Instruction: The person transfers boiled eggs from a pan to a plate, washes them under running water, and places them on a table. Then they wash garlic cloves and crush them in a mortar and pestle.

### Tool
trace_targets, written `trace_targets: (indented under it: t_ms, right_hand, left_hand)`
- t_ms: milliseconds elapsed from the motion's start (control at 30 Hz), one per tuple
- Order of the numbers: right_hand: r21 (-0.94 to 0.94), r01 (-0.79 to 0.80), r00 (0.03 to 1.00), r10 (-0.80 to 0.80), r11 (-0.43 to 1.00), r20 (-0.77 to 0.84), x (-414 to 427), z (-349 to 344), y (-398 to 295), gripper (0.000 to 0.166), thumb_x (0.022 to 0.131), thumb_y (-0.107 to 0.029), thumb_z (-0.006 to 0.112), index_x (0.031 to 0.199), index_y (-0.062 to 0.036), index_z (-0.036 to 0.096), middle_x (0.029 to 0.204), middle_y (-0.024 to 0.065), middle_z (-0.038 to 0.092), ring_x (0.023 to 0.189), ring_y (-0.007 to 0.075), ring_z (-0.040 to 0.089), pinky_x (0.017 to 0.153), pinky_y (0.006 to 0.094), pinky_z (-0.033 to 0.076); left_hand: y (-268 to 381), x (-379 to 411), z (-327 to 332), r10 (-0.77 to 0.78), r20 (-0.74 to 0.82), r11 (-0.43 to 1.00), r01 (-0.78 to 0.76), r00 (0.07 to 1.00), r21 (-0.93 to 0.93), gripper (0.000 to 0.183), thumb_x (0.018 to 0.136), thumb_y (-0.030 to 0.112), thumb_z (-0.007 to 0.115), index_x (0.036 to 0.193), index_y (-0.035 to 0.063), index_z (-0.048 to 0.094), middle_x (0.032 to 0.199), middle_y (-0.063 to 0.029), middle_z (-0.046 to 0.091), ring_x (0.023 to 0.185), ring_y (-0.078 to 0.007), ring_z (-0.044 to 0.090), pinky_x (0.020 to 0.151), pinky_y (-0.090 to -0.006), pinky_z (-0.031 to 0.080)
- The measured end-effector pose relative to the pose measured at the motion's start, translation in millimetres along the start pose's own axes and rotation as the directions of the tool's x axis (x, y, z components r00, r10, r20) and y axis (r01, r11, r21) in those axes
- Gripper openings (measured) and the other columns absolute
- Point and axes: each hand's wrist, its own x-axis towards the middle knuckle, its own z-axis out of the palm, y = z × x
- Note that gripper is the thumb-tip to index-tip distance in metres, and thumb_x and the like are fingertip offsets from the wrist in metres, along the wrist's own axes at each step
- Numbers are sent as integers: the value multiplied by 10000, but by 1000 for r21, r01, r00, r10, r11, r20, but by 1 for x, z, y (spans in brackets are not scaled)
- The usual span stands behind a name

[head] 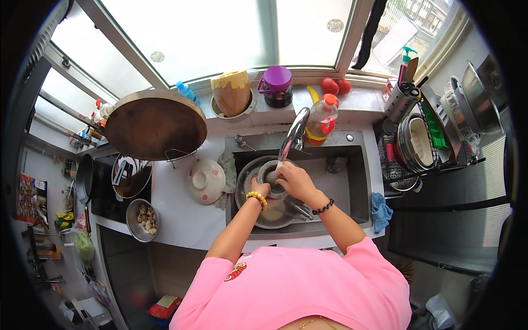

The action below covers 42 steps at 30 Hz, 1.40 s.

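My left hand grips the left side of a grey stone mortar under the curved chrome faucet. My right hand is at the mortar's upper right, its fingers at the rim and partly over the opening; whether they hold anything inside cannot be seen. Beneath the mortar, a large metal basin with cloudy water stands in the left part of the steel sink. Metal utensils lean at the basin's right side.
Left of the sink are an upturned dotted bowl, a green cloth and a metal bowl of food pieces. A large round wooden board stands behind. An oil bottle is behind the faucet; a blue cloth hangs right of the sink.
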Motion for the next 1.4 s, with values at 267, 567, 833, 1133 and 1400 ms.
trace_targets:
  t_ms: [267, 567, 833, 1133, 1400]
  right_hand:
    - [90, -113, 993, 111, 990, 32, -6, -5, 7, 245, 764, -160, 716, 956, -53, 609, 893, 135, 595, 818, 321, 618, 733, 394, 501]
    - [776, -581, 468, 881, 245, 72, 9, -1, 123, 675, 892, -338, 632, 1300, 114, 340, 1091, 235, 559, 885, 258, 628, 690, 335, 556]
    - [830, -68, 667, 593, -554, 451, 45, -31, 146, 571, 975, -225, 484, 1379, 96, 239, 1408, 308, 292, 1310, 437, 328, 1116, 530, 288]
    - [816, -249, 920, 392, 522, 30, -16, 20, 32, 666, 860, -315, 672, 1403, -80, 367, 1205, 86, 506, 1040, 161, 521, 829, 282, 454]
    - [397, -237, 970, 237, 886, 50, -25, 87, -96, 377, 780, -144, 753, 1061, -67, 513, 842, 155, 629, 795, 308, 646, 716, 362, 505]
  left_hand:
    - [0, 1, -5, -41, 16, 996, 42, 999, -77, 790, 743, -97, 453, 1443, 172, 205, 1301, -214, 459, 931, -416, 642, 576, -502, 615]
    - [-16, -5, -8, -52, 36, 974, 59, 998, -218, 782, 745, -113, 421, 1423, 174, 156, 1304, -237, 400, 1005, -481, 585, 672, -620, 575]
    - [-18, -16, -17, -22, 67, 962, 39, 998, -272, 689, 747, -85, 441, 1371, 124, 241, 1235, -240, 455, 923, -453, 622, 628, -562, 601]
    - [-34, -33, -67, 40, 64, 955, -20, 997, -297, 661, 716, -94, 436, 1332, 107, 305, 1227, -227, 465, 948, -450, 613, 622, -587, 590]
    - [-40, -83, -139, 67, 52, 942, -46, 996, -332, 658, 703, -94, 431, 1321, 106, 330, 1203, -216, 498, 895, -425, 638, 592, -536, 605]
